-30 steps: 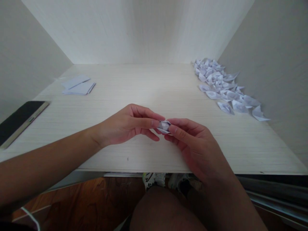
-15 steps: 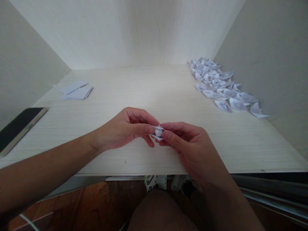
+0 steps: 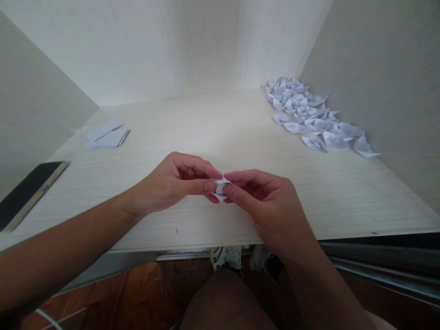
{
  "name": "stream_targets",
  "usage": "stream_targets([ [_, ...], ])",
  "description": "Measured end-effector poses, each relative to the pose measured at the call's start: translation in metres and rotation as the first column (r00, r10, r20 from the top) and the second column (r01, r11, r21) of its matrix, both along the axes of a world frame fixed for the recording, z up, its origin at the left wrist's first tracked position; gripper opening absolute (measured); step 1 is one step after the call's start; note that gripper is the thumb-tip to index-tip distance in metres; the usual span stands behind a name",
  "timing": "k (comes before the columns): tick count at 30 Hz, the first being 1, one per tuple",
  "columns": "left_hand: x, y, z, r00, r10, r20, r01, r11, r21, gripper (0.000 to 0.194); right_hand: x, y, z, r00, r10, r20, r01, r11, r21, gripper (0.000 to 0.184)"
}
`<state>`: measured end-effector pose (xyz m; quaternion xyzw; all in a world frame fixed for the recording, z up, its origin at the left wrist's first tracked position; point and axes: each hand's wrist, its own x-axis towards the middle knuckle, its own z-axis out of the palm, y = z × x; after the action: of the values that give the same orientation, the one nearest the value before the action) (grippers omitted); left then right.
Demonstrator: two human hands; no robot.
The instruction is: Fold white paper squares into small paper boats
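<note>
1. The left hand (image 3: 168,183) pinches the paper (image 3: 220,189) at its 9 o'clock side.
2. The right hand (image 3: 275,201) pinches it at 3 o'clock.
3. From this paper, above the counter (image 3: 192,133), boats (image 3: 302,110) lie at 2 o'clock, sheets (image 3: 112,139) at 10, phone (image 3: 27,192) at 9.

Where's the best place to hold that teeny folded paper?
Probably pinch the folded paper at its two ends: left hand coming from the left, right hand from the right. It's small, and its pale middle shows between the thumbs, so an end grip leaves that part uncovered.
</note>
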<state>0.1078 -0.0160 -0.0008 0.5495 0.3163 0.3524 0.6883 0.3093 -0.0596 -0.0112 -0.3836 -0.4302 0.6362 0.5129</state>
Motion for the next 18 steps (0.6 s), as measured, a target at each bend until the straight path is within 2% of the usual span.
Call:
stream_targets([
  [6,-0.0004,0.0001,0.0001,1.000,0.011,-0.021,-0.010,1.000,0.025,0.016,-0.0006,0.0017,-0.0030,1.000,-0.020,-0.013,0.020,1.000,0.010,0.021],
  [11,0.0055,-0.0010,0.0059,0.999,0.028,0.016,-0.026,0.995,-0.098,0.022,-0.0007,0.0026,-0.0053,0.998,-0.045,-0.042,0.045,0.999,-0.002,0.021],
  [18,0.0042,0.0042,0.0029,0.998,0.061,0.011,-0.059,0.983,-0.173,0.013,-0.0015,0.0012,-0.0024,1.000,-0.021,-0.010,0.021,0.998,0.054,0.019],
])
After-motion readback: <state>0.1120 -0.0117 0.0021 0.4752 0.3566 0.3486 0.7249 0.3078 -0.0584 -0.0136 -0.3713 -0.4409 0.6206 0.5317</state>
